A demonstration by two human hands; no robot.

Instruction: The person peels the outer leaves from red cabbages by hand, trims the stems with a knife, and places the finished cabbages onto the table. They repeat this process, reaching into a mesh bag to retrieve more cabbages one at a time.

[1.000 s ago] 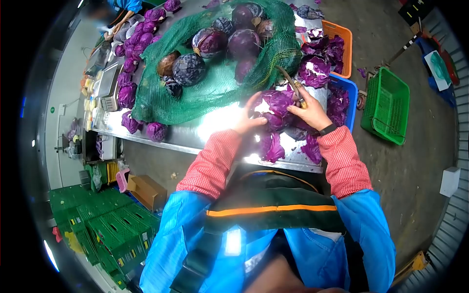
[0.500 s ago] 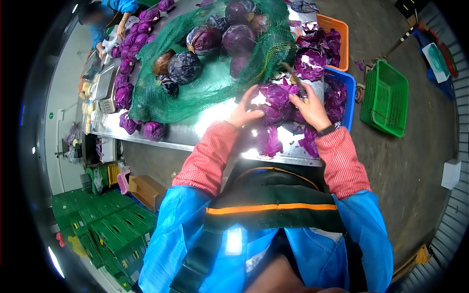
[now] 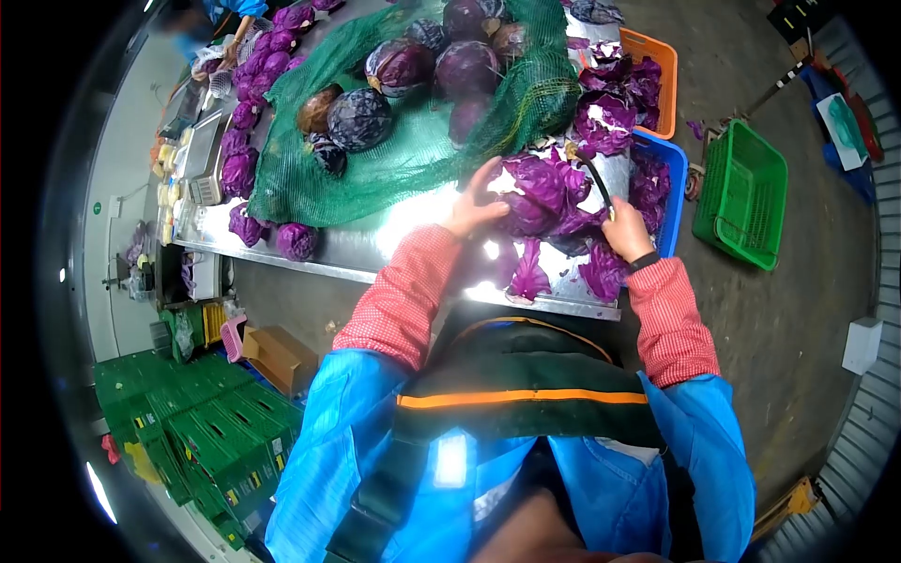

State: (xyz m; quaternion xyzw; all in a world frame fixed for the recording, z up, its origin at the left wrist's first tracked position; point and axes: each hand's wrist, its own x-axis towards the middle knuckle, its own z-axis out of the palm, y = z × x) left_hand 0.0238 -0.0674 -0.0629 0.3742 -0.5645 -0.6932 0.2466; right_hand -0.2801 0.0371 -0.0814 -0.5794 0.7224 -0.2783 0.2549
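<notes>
On the steel table's near right corner sits a red cabbage, partly peeled, with a pale cut patch on its left. My left hand grips its left side, thumb in front and fingers behind. A thin, dark, curved knife is held in my right hand, to the right of the cabbage. Its tip points up and left, over the outer leaves. Loose purple leaves lie in front of the cabbage and below my right hand.
A green mesh sack with several cabbages spreads across the steel table. An orange crate and a blue crate hold leaves at the right edge. Another person's arm reaches among cabbages at far left. A green basket stands on the floor.
My right hand has moved off the cabbage, right and downward, and the knife's curved blade now shows clearly. My left hand stays on the cabbage.
</notes>
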